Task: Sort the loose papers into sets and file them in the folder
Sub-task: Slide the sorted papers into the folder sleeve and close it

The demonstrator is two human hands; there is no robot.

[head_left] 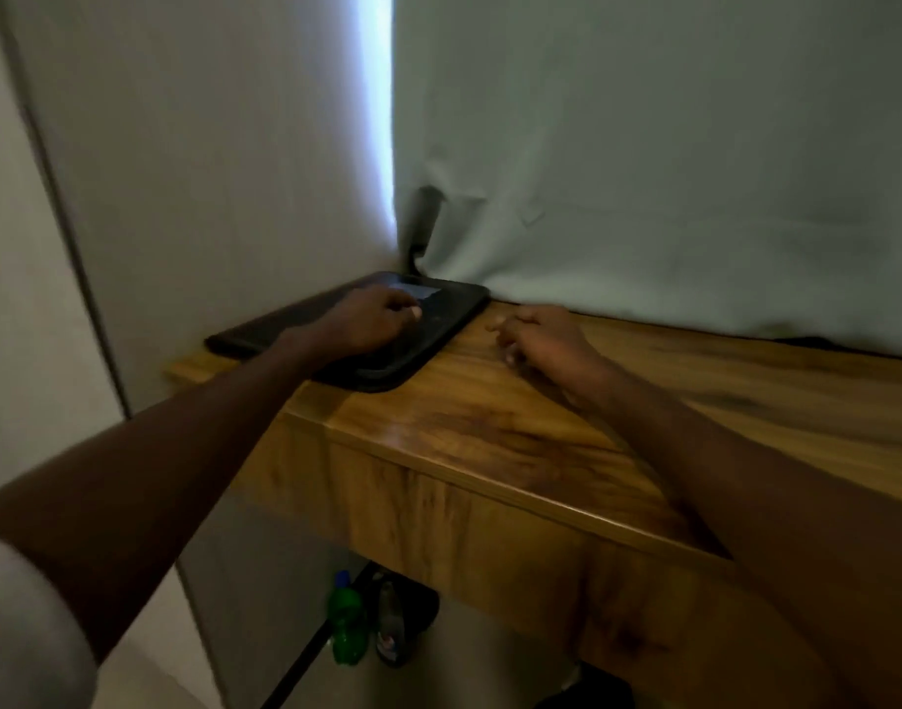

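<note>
Both of my forearms fill the near part of the view, reaching out over the wooden bench [490, 401]. At the end of the left one, my left hand [372, 319] lies on top of the black folder [428, 340], fingers curled down onto its cover — whether that grip has closed on anything, I cannot tell, since the frame is blurred and dim. A pale rectangular patch [418, 290] shows on the folder just beyond my knuckles. The folder lies flat at the bench's far left corner, against the wall.

Just right of the folder's edge, my right hand [536, 340] rests on the bare wood, fingers loosely bent and holding nothing, apart from the folder. Beyond both hands hangs a pale curtain [643, 171], its hem touching the bench top. Below my left forearm, under the bench — a green bottle [345, 621] with a blue cap stands on the floor beside a dark shoe [395, 626].
</note>
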